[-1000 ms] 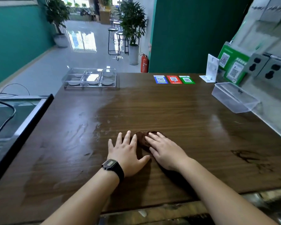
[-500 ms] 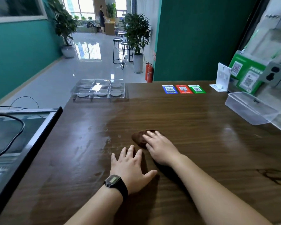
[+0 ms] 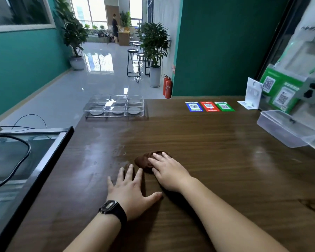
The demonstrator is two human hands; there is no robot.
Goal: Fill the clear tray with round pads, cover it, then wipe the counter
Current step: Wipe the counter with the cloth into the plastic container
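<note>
A dark brown cloth (image 3: 144, 160) lies bunched on the wooden counter (image 3: 216, 160). My right hand (image 3: 168, 170) presses flat on it with straight fingers, covering its right half. Just to its left and nearer me, my left hand (image 3: 131, 190) rests flat on the counter, fingers spread, a black watch on the wrist. The clear tray (image 3: 115, 107) sits at the far left edge of the counter with a clear lid on it; round grey pads show in its compartments. A wet sheen covers the wood left of the cloth.
A clear plastic box (image 3: 284, 128) lies at the right edge. Blue, red and green QR stickers (image 3: 209, 106) and a white sign stand (image 3: 252, 93) sit at the far side. A black-framed glass case (image 3: 25, 160) with a cable borders the counter's left.
My right hand has pushed the cloth away from me across the counter. My left hand has stayed flat on the wood, now trailing behind the cloth.
</note>
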